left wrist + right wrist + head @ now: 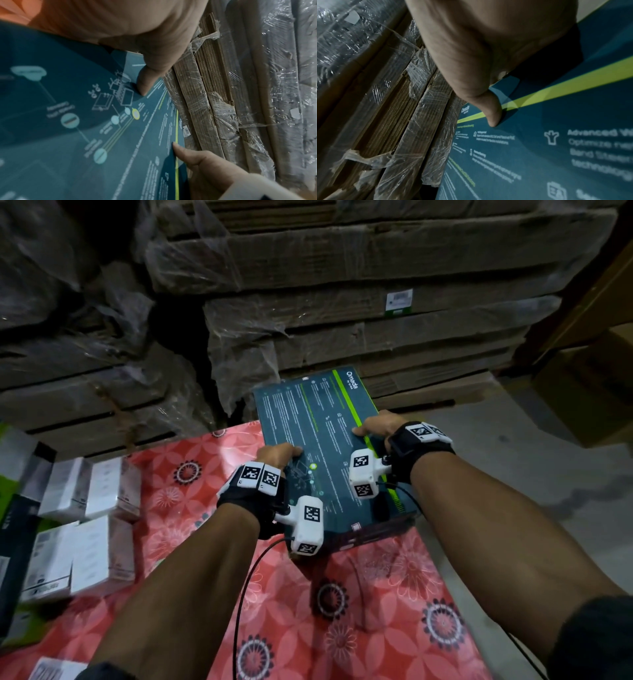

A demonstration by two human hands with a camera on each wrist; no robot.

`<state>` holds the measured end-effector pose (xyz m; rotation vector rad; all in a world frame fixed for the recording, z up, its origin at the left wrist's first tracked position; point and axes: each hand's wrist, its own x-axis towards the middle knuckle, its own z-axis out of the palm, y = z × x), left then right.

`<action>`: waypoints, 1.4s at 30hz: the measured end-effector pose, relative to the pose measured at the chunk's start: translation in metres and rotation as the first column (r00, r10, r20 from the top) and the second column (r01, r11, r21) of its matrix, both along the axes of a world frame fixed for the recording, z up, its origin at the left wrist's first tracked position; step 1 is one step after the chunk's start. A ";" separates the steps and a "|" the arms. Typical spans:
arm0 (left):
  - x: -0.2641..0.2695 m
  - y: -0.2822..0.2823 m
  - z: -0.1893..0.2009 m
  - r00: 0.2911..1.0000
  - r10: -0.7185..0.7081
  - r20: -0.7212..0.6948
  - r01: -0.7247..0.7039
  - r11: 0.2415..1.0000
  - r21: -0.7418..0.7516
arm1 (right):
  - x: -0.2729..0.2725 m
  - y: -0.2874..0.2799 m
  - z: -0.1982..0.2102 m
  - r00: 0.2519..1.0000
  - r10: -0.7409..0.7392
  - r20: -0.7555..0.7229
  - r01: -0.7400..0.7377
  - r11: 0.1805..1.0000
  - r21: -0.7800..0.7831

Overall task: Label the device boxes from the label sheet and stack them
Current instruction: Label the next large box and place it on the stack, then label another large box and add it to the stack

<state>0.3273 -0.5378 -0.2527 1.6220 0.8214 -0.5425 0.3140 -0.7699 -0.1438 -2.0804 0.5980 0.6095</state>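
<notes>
While both hands (279, 453) (375, 428) grip flat glossy teal device box (318, 440), floral red tablecloth (342, 611) beneath, wrapped cardboard (342, 302) behind.

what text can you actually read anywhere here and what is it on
"Omada": top face of the teal device box, beside its green stripe.
"Advanced": heading on the same box face; the rest runs out of view.
Fine print on the box, the cardboard stack's label and the white boxes: too small or blurred.
</notes>
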 end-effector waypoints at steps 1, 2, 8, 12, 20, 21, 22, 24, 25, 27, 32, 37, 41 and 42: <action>-0.011 -0.003 0.016 0.999 -0.009 0.035 0.008 1.000 0.016 | 0.002 0.000 -0.003 1.000 0.001 0.016 0.000 0.999 -0.032; -0.019 -0.005 0.028 0.997 -0.024 0.069 0.023 1.000 0.014 | 0.002 0.000 -0.005 1.000 -0.006 0.011 0.006 1.000 -0.020; -0.062 -0.012 0.097 0.976 -0.190 0.109 0.166 0.965 0.202 | -0.016 0.013 0.004 0.998 -0.044 0.043 0.046 0.998 -0.051; -0.075 0.019 0.123 0.908 -0.401 0.123 0.297 0.822 0.485 | -0.037 0.040 0.031 0.985 0.152 0.078 -0.117 0.933 -0.340; -0.144 0.102 0.149 0.788 -0.604 -0.118 0.213 0.089 0.973 | -0.092 0.148 0.053 0.687 0.669 0.284 -0.452 0.699 -0.554; -0.153 0.115 0.148 0.798 -0.588 -0.135 0.218 0.073 0.973 | -0.099 0.162 0.052 0.653 0.694 0.303 -0.467 0.684 -0.560; -0.164 0.129 0.148 0.810 -0.569 -0.142 0.215 0.063 0.975 | -0.105 0.178 0.050 0.619 0.716 0.323 -0.480 0.670 -0.566; -0.181 0.154 0.149 0.838 -0.531 -0.125 0.179 0.052 0.982 | -0.117 0.205 0.050 0.569 0.747 0.344 -0.507 0.648 -0.567; -0.187 0.163 0.151 0.847 -0.518 -0.118 0.164 0.044 0.985 | -0.122 0.215 0.052 0.560 0.753 0.347 -0.517 0.644 -0.564; -0.201 0.186 0.153 0.864 -0.495 -0.091 0.121 0.030 0.992 | -0.131 0.241 0.052 0.540 0.765 0.351 -0.542 0.635 -0.550; -0.227 0.248 0.165 0.903 -0.429 -0.003 0.036 0.070 0.997 | -0.151 0.304 0.055 0.500 0.790 0.356 -0.598 0.612 -0.518; -0.243 0.339 0.187 0.928 -0.359 0.099 -0.072 0.087 0.994 | -0.156 0.395 0.056 0.657 0.639 0.399 -0.598 0.765 -0.240; -0.247 0.430 0.196 0.952 -0.279 0.123 -0.073 0.181 0.981 | -0.155 0.476 0.056 0.841 0.432 0.326 -0.474 0.879 0.058; -0.247 0.454 0.201 0.960 -0.257 0.108 -0.053 0.211 0.976 | -0.152 0.498 0.056 0.858 0.408 0.314 -0.454 0.887 0.089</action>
